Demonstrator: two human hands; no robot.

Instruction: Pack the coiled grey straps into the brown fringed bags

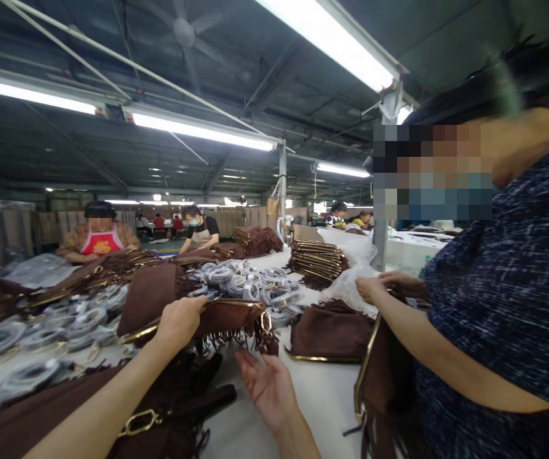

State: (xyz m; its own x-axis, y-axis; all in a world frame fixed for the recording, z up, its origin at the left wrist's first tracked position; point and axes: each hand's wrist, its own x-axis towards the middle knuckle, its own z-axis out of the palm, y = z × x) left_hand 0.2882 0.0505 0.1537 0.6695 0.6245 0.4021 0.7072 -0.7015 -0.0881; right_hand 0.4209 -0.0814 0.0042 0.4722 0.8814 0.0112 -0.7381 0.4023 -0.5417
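A brown fringed bag (pixel 229 319) with a gold zip edge hangs above the table in front of me. Its top left corner is in the grip of my left hand (pixel 178 325), fingers closed over the edge. Just below the fringe, my right hand (pixel 268 386) is turned palm up with its fingers apart, near a gold chain link (pixel 266 320) at the bag's right end. Whether those fingertips touch the fringe I cannot tell. Under my left forearm lies another brown bag (pixel 78 408) with a gold oval link (pixel 139 422) and dark straps.
Many plastic-wrapped coiled straps (pixel 236 278) spread across the white table (pixel 317 382). A flat brown bag (pixel 329 335) lies to the right, with stacked bags (pixel 317 261) behind. Close on my right, a co-worker (pixel 498 306) handles another bag (pixel 384 363). Other people work farther back.
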